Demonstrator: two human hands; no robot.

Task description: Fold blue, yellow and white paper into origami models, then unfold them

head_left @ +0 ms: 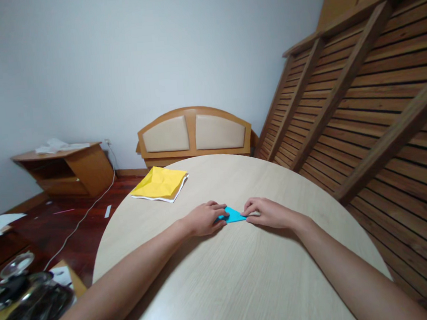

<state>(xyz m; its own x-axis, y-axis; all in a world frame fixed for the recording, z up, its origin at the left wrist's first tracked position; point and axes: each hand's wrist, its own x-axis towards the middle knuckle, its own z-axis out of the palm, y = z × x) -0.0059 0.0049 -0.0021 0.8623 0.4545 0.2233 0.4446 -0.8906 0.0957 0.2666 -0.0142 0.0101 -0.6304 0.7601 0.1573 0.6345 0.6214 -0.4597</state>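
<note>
A small piece of folded blue paper [235,215] lies on the round table, its visible part tapering to a point on the right. My left hand [205,218] covers its left end, with the fingers over the top and the thumb along the near edge, holding it against the tabletop. At the right tip, my right hand [266,213] is closed, thumb and index finger pinching the paper's corner. The part of the paper beneath my left fingers is hidden.
The pale wood-grain table [224,283] carries a stack of yellow and white paper sheets [159,182] at its far left. Beyond stand a headboard [190,113] and a low cabinet [94,170]. A slatted wooden frame [354,103] leans on the right. Cluttered items [35,300] sit lower left.
</note>
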